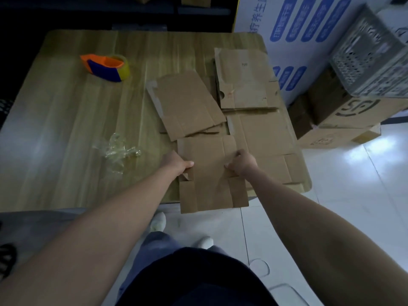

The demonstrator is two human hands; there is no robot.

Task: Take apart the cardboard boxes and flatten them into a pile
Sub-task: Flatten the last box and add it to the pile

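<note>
The wooden table [77, 111] carries the pile of flattened boxes [247, 85] on its right half. The held box [209, 186] runs lengthwise away from the person, its near end overhanging the table edge, the pile just beyond. The left hand [178, 163] grips its left edge and the right hand [241, 162] clenches its right flap. The tape dispenser [106, 67] and crumpled tape [117, 149] lie well left, clear of the path

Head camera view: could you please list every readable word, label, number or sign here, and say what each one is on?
"养生": large blue characters on the white box, neighbours cut off.
In that box's blue ovals, white characters: too blurred to read.
On the brown box, a dark round logo: no letters readable.
On the far flattened cardboard, a small mark: too small to read.
The held cardboard: no print seen.
</note>
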